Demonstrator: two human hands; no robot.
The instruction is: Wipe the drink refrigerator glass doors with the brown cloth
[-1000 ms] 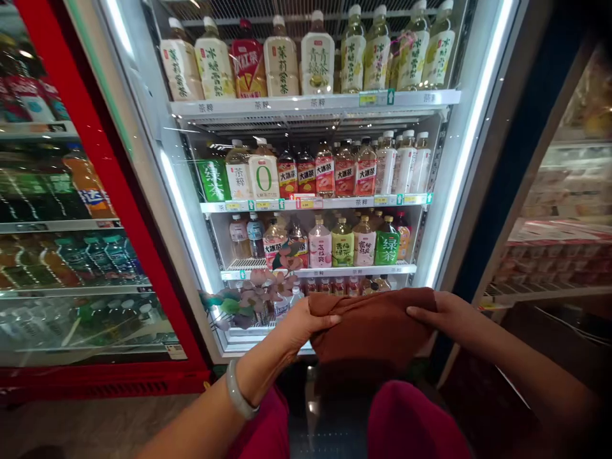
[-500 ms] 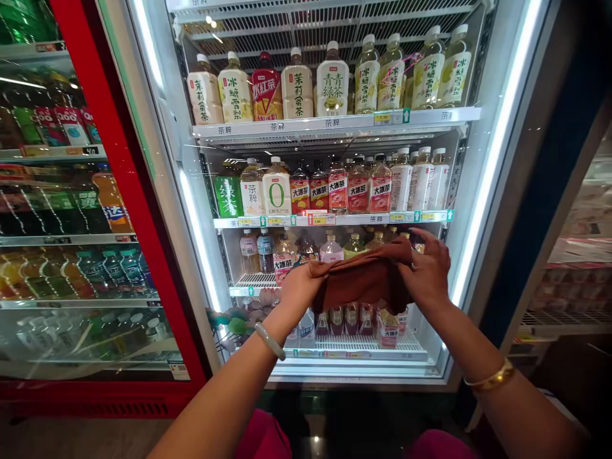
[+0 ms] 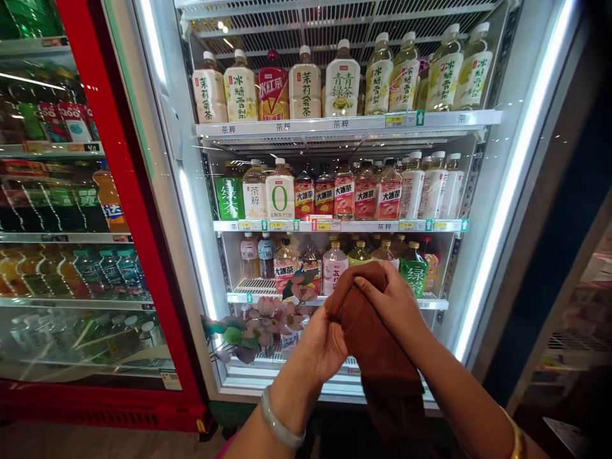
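A brown cloth (image 3: 377, 331) hangs in folds between my two hands, in front of the drinks fridge's glass door. My left hand (image 3: 321, 347) cups the cloth's left edge, palm turned up, with some fingers hidden under the fabric. Over the top of the cloth, my right hand (image 3: 394, 296) pinches a fold between thumb and fingers. The lower end of the cloth drops down past my right forearm. A pale bangle (image 3: 281, 421) is on my left wrist and a gold one (image 3: 516, 437) on my right.
Bottled drinks fill the lit fridge shelves (image 3: 335, 226). Flower decals (image 3: 268, 322) show on the glass at lower left. A red-framed fridge (image 3: 124, 255) with more bottles stands on the left. Dark shelving (image 3: 574, 344) is at the right.
The cloth was stretched level between both hands; now it is folded over and hangs down. My hands have come closer together and lower. The view has shifted slightly.
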